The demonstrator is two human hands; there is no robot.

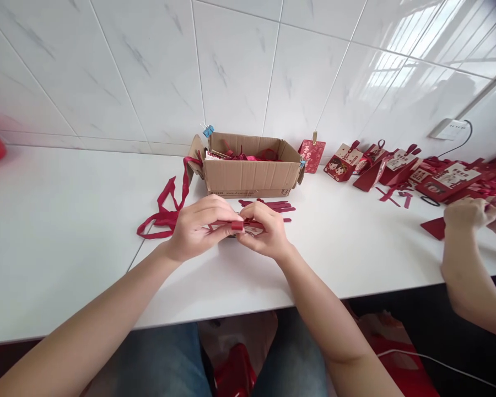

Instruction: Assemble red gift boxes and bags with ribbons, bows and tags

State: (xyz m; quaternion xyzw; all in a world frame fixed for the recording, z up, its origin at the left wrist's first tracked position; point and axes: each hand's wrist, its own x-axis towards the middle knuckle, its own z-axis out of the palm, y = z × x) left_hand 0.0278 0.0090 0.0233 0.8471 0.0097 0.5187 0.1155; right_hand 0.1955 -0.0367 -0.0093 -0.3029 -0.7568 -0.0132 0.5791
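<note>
At the middle of the white table, my left hand (202,227) and my right hand (263,228) meet over a small red and white paper box (254,227). Between their fingertips is a short dark red ribbon (237,225), pinched from both sides. The fingers of both hands are closed on it, and they cover much of the box. Just beyond my right hand lie several cut strips of dark red ribbon (276,205). A long loose red ribbon (165,218) lies left of my left hand.
A cardboard box (252,177) with ribbons inside stands near the tiled wall. Several red gift boxes (397,165) are at the right, near another person's hands (467,213). The table's front edge (248,315) is near my legs.
</note>
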